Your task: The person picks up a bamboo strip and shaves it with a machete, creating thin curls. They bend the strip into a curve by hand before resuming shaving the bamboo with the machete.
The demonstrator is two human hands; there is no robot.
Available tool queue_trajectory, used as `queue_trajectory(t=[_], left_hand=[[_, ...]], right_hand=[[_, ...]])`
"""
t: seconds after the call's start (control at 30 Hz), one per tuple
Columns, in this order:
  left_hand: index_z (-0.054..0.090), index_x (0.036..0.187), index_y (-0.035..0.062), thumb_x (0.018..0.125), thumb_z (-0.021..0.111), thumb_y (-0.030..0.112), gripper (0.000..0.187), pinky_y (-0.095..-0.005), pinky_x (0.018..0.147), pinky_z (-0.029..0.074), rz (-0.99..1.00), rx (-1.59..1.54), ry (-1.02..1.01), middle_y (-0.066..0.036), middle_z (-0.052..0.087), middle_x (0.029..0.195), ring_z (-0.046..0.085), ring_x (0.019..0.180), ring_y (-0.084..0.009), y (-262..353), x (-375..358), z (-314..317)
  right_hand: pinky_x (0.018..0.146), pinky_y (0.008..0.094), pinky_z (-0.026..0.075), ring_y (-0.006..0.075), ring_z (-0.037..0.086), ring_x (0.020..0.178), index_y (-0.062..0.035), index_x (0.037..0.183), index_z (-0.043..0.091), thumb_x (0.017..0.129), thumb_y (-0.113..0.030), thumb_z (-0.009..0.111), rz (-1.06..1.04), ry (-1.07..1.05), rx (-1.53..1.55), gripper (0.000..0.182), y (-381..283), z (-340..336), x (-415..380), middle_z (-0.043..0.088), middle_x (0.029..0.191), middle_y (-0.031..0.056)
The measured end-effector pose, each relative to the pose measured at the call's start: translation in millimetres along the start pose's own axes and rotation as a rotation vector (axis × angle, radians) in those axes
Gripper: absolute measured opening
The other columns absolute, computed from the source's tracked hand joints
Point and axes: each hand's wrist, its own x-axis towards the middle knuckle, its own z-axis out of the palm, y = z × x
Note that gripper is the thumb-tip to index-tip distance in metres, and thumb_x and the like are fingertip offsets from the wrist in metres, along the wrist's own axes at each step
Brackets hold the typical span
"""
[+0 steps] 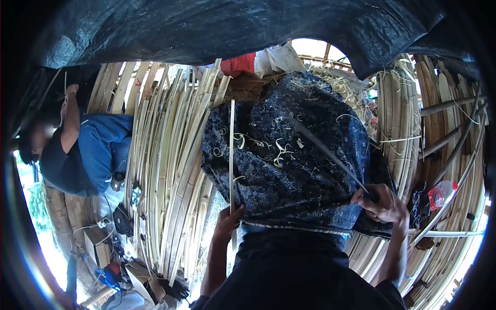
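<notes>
My left hand (228, 223) is closed round the lower part of a thin pale bamboo strip (232, 150), which stands upright in the view over the left side of my lap. My right hand (381, 203) grips the dark handle of a long knife (330, 154); its blade points up and left and is blurred toward the tip. The blade and the strip are apart. Across my lap lies a dark blue patterned cloth (289, 181), with curled pale shavings (279, 155) scattered on it.
Long split bamboo strips (170, 139) lie left of the cloth, more bamboo (400, 119) at right. Another person (88, 144) sits at far left. A dark tarp (232, 31) hangs above. A red-capped plastic bottle (442, 195) lies at right; bags and tools are at lower left.
</notes>
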Motion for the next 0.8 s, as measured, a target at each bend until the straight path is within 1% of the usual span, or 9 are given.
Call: queue_trajectory(t=[0.07, 0.1, 0.27, 0.37, 0.4, 0.47, 0.53, 0.67, 0.8], left_hand=[[0.055, 0.080, 0.0109, 0.092, 0.071, 0.026, 0.026, -0.0233, 0.044, 0.024, -0.014, -0.123, -0.099, 0.009, 0.040, 0.060, 0.033, 0.047, -0.0021, -24.4, 7.4, -12.4], [0.055, 0.080, 0.0109, 0.092, 0.071, 0.026, 0.026, -0.0233, 0.044, 0.024, -0.009, -0.125, -0.105, 0.009, 0.040, 0.060, 0.033, 0.047, -0.0021, -32.9, 6.5, -17.6], [0.056, 0.088, 0.0115, 0.094, 0.069, 0.026, 0.021, -0.0227, 0.047, 0.025, -0.016, -0.188, -0.095, 0.010, 0.039, 0.062, 0.032, 0.049, -0.0016, -56.3, -4.9, -20.2], [0.054, 0.089, 0.0122, 0.096, 0.068, 0.026, 0.020, -0.0223, 0.047, 0.025, -0.007, -0.226, -0.135, 0.010, 0.038, 0.063, 0.032, 0.049, -0.0017, -62.3, -7.8, -18.6], [0.054, 0.089, 0.0122, 0.096, 0.067, 0.026, 0.020, -0.0222, 0.047, 0.025, -0.015, -0.236, -0.144, 0.010, 0.037, 0.063, 0.031, 0.049, -0.0018, -63.4, -9.6, -16.7], [0.054, 0.090, 0.0115, 0.097, 0.066, 0.026, 0.020, -0.0222, 0.047, 0.025, -0.016, -0.243, -0.127, 0.010, 0.037, 0.063, 0.031, 0.050, -0.0018, -71.3, -6.4, -14.8], [0.056, 0.089, 0.0101, 0.096, 0.068, 0.026, 0.021, -0.0232, 0.044, 0.023, 0.006, -0.297, -0.131, 0.010, 0.039, 0.061, 0.032, 0.048, -0.0019, -76.1, -1.0, -14.6], [0.056, 0.087, 0.0099, 0.095, 0.069, 0.028, 0.024, -0.0233, 0.045, 0.024, 0.027, -0.269, -0.149, 0.009, 0.040, 0.062, 0.033, 0.048, -0.0021, -70.6, -1.3, -18.4], [0.055, 0.084, 0.0102, 0.093, 0.072, 0.030, 0.028, -0.0233, 0.045, 0.024, 0.055, -0.283, -0.132, 0.009, 0.040, 0.062, 0.034, 0.049, -0.0021, -75.1, -0.5, -16.1]], right_hand=[[0.044, 0.0282, 0.041, 0.0078, 0.051, 0.048, -0.0008, 0.106, 0.069, 0.097, -0.028, 0.064, 0.171, -0.500, 0.168, 0.029, -6.3, -19.5, 12.0, 0.055, 0.058, 0.0009], [0.040, 0.0259, 0.041, 0.0077, 0.048, 0.044, 0.0004, 0.108, 0.068, 0.099, -0.028, 0.061, 0.228, -0.611, 0.176, 0.031, -10.8, -25.1, 16.9, 0.050, 0.054, -0.0021], [0.040, 0.0254, 0.040, 0.0063, 0.045, 0.044, 0.0001, 0.108, 0.068, 0.100, -0.027, 0.061, 0.331, -0.734, -0.035, 0.029, -5.3, -46.1, 44.3, 0.050, 0.055, -0.0031], [0.038, 0.0276, 0.037, 0.0072, 0.046, 0.042, 0.0009, 0.094, 0.064, 0.101, -0.028, 0.057, 0.277, -0.233, 0.006, 0.030, -0.1, -52.8, 50.4, 0.047, 0.056, -0.0016], [0.038, 0.0276, 0.037, 0.0072, 0.046, 0.042, 0.0009, 0.094, 0.064, 0.101, -0.028, 0.057, 0.274, -0.234, -0.008, 0.030, 4.7, -50.3, 54.0, 0.047, 0.056, -0.0016], [0.037, 0.0282, 0.037, 0.0080, 0.045, 0.040, 0.0019, 0.090, 0.062, 0.099, -0.035, 0.060, 0.259, 0.292, -0.012, 0.038, 18.1, -45.2, 60.0, 0.046, 0.051, -0.0007], [0.035, 0.0285, 0.037, 0.0087, 0.046, 0.038, 0.0016, 0.089, 0.061, 0.099, -0.039, 0.059, 0.235, 0.331, -0.073, 0.042, 8.8, -48.0, 57.0, 0.046, 0.049, 0.0000], [0.033, 0.0263, 0.036, 0.0073, 0.045, 0.036, 0.0037, 0.095, 0.064, 0.100, -0.040, 0.054, -0.034, -0.306, 0.191, 0.045, -2.7, -30.0, 56.1, 0.045, 0.048, -0.0033], [0.035, 0.0259, 0.038, 0.0059, 0.045, 0.040, 0.0049, 0.104, 0.066, 0.104, -0.036, 0.051, 0.063, -0.669, 0.083, 0.044, -42.4, 6.3, 71.6, 0.045, 0.052, -0.0040]])
